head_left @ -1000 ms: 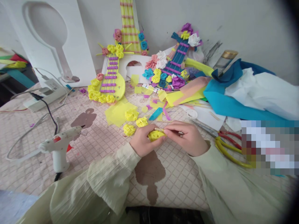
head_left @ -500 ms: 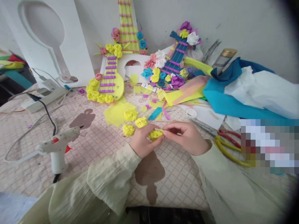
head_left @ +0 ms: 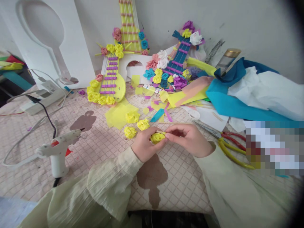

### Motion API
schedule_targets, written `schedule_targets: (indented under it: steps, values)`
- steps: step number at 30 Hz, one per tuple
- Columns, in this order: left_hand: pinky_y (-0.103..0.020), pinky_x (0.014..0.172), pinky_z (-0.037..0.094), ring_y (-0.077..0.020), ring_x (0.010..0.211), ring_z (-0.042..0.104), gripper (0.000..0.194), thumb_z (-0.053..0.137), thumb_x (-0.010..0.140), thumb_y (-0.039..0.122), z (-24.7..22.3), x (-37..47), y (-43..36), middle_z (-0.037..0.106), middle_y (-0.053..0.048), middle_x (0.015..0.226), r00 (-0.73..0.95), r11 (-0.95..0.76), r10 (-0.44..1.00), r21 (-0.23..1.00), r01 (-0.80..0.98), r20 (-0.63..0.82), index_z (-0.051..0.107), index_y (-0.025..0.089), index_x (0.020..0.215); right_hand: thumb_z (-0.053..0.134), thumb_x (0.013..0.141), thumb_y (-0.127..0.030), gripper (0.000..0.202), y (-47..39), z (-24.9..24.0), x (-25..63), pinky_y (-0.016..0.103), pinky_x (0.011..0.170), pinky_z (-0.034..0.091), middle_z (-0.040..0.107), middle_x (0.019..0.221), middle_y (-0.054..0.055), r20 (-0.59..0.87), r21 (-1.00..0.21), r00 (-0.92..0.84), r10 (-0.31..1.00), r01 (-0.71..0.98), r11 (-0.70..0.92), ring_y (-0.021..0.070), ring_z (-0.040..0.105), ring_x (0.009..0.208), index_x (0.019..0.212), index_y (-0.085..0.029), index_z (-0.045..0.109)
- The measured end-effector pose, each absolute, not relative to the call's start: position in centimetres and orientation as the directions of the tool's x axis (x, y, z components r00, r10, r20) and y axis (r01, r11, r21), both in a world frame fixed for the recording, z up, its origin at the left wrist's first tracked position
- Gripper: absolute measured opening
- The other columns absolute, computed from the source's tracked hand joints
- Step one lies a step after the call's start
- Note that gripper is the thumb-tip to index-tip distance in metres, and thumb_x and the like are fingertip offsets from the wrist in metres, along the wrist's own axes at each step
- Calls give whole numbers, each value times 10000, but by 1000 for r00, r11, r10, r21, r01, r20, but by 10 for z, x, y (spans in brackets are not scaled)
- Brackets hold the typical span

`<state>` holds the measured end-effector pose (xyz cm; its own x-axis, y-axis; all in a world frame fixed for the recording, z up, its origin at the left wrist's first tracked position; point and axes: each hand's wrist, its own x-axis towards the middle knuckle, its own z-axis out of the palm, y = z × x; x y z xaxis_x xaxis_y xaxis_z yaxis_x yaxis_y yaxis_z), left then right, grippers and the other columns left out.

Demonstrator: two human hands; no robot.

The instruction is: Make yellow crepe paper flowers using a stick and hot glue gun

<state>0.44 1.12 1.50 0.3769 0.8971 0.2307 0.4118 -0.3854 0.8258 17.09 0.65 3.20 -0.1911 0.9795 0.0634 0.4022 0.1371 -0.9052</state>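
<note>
Between my hands is a yellow crepe-paper flower (head_left: 157, 138). My left hand (head_left: 147, 143) is closed around its left side. The fingertips of my right hand (head_left: 187, 138) pinch at its right edge, where the end of a thin pale wooden stick (head_left: 161, 131) shows along the top. What exactly sits in the right pinch is partly hidden by the fingers. Just beyond my left hand lie several finished-looking yellow paper flowers, among them one (head_left: 130, 132) at the left and another (head_left: 143, 124) close to my knuckles. Yellow paper sheets (head_left: 116, 114) lie behind them.
A white hot glue gun (head_left: 59, 152) stands at the left, its cord running to a power strip (head_left: 44, 95). Paper-flower-trimmed toy guitars (head_left: 120, 85) lean at the back. Yellow-handled pliers (head_left: 231, 155) and red-handled ones (head_left: 234, 137) lie right, near blue paper (head_left: 228, 101).
My hands and the yellow flower stay almost where they were. The view has shifted very slightly.
</note>
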Motion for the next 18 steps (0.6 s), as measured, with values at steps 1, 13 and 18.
schedule_targets:
  steps: [1,13,18]
  values:
    - [-231,578,438,-121,610,554,189,598,736,294,15,5,11,639,-32,699,380,-391,895,823,412,235,613,126,821,623,697,-278,122,7,33,172,282,581,507,681,747,41,43,-911,-202,978,394,121,148,603,635,730,-165,656]
    - [-226,608,437,-120,641,571,188,464,832,253,15,2,12,633,-32,701,399,-443,871,811,382,288,601,132,786,583,741,-314,166,4,39,173,250,589,484,638,772,38,-34,-935,-295,955,346,74,129,577,661,797,-160,613]
    - [-234,612,443,-125,641,573,179,467,823,243,18,2,12,635,-42,700,386,-469,864,794,386,322,595,127,779,537,773,-288,156,3,40,172,235,526,463,639,752,33,-15,-918,-302,953,383,107,114,561,609,811,-160,619]
